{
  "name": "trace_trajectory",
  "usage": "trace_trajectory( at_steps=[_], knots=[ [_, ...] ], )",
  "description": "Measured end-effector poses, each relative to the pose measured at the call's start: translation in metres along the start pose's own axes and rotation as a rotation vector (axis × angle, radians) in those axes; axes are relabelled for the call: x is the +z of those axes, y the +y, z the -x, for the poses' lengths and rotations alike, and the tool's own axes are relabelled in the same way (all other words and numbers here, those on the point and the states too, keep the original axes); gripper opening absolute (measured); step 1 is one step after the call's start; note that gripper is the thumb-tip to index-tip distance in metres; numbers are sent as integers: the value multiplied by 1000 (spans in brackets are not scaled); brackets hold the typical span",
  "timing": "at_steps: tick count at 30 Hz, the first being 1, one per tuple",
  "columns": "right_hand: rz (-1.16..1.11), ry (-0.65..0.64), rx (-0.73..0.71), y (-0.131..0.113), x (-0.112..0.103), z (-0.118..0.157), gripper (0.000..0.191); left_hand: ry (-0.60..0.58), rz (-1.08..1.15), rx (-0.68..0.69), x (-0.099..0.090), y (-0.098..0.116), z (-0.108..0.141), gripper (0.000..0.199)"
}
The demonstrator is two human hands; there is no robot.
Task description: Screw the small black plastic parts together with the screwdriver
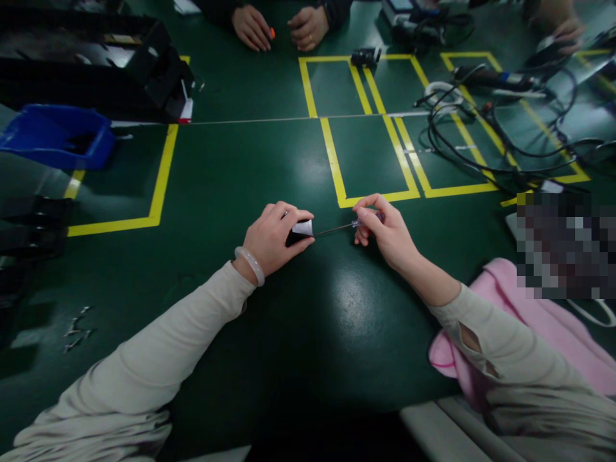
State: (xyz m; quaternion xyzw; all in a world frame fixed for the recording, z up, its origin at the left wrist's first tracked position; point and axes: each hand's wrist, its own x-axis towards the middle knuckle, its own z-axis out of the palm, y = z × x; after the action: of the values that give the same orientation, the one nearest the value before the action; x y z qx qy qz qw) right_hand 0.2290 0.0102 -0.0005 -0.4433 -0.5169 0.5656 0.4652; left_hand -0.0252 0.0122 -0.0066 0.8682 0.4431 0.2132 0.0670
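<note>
My left hand (pixel 276 237), with a pale bangle at the wrist, is closed around a small black part (pixel 302 228) that has a silvery-white end face. Most of that part is hidden under my fingers. In my right hand (pixel 385 231) is a screwdriver (pixel 339 228), its clear purplish handle pinched between thumb and fingers. The thin shaft points left, and its tip reaches the right end of the black part. Whether the tip is inside a screw is too small to tell. Both hands are low over the green table (pixel 289 353).
A blue bin (pixel 62 138) and black racks (pixel 96 70) stand at left, with small metal pieces (pixel 77 330) nearer. Black cables (pixel 505 160) are coiled at right, above a pink cloth (pixel 510 308). Across the table rest another person's hands (pixel 308 29) near a black cylindrical part (pixel 366 56).
</note>
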Motion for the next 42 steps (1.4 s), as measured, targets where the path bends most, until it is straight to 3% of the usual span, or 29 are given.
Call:
trace_trajectory(
  at_steps=[18, 23, 35, 42],
  knots=[
    [63, -5, -21, 0, -1, -1, 37, 1, -6, 3, -1, 0, 0, 35],
    [99, 28, -85, -1, 0, 0, 38, 11, -3, 21, 0, 0, 0, 35],
    [144, 16, -121, -1, 0, 1, 26, 0, 0, 13, -1, 0, -1, 36],
    [86, -5, -132, 1, 0, 0, 31, 18, -2, 23, 0, 0, 0, 36]
  ],
)
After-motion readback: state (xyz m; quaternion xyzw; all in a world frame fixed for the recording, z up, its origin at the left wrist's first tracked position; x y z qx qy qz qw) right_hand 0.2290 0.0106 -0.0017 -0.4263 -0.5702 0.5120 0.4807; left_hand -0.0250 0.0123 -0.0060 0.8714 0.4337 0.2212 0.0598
